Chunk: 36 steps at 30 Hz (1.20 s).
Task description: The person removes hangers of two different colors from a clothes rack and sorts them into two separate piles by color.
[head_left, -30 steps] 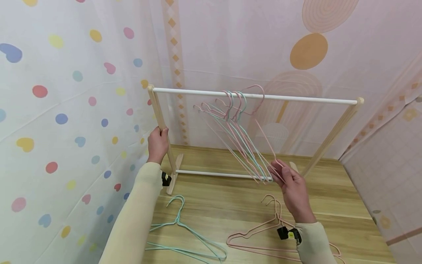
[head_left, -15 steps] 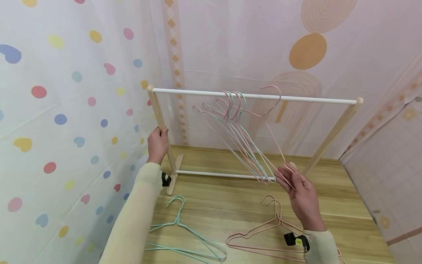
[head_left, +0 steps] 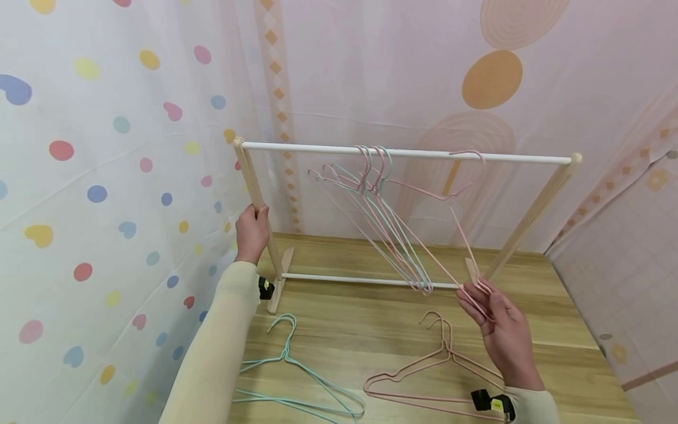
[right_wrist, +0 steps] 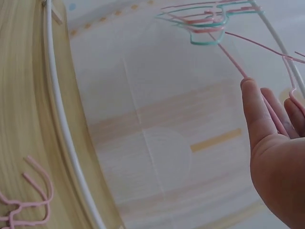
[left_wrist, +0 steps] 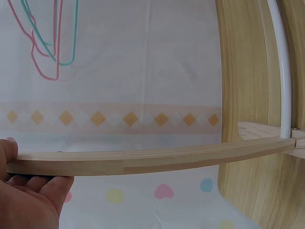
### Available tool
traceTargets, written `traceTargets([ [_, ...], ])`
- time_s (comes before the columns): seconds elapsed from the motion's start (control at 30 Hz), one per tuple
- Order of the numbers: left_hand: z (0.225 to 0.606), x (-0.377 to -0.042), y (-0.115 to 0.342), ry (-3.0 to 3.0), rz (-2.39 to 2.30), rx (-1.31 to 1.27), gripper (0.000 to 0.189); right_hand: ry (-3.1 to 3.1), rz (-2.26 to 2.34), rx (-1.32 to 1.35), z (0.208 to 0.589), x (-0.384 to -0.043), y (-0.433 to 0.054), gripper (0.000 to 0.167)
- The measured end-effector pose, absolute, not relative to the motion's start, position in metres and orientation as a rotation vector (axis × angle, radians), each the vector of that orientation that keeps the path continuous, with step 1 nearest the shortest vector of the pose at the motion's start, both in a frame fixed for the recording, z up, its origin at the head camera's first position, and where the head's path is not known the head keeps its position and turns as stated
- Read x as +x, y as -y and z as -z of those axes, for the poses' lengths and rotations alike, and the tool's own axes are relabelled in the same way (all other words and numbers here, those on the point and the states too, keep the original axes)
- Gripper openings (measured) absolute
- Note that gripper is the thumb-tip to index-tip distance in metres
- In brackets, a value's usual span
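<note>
My left hand (head_left: pixel 252 233) grips the left wooden post (head_left: pixel 249 176) of a small clothes rack; the left wrist view shows its fingers at that post (left_wrist: pixel 143 161). With my right hand (head_left: pixel 505 333) I hold a pink clothes hanger (head_left: pixel 463 234) by its lower corner. The hanger is tilted, and its hook overlaps the white top bar (head_left: pixel 307 148) right of the middle. In the right wrist view its wire (right_wrist: pixel 234 63) passes between the fingers. Left of it, several pink and turquoise hangers (head_left: pixel 382 171) hang bunched on the bar.
Turquoise hangers (head_left: pixel 286 347) lie on the wooden surface at front left, and pink hangers (head_left: pixel 444 347) lie at front right. A white lower bar (head_left: pixel 344 279) joins the rack's feet. A dotted curtain (head_left: pixel 122 235) stands close by on the left, a patterned one behind.
My right hand has moved right and down, drawing the pink hanger away from the bunch; its hook dropped from above the bar to bar height. My left hand stays on the post.
</note>
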<state>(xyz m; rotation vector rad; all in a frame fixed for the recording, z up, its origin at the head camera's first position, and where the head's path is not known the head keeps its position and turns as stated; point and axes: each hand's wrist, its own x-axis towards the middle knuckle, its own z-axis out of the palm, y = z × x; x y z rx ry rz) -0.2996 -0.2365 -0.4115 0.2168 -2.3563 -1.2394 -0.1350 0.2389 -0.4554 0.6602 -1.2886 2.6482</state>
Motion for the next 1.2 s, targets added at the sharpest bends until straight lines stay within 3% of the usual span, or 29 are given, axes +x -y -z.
traceTargets([
  [1.2,0.41,-0.296,0.238,2.362,1.25,0.221,0.037,1.233,-2.901,0.477,0.522,-0.096,-0.276,0.045],
])
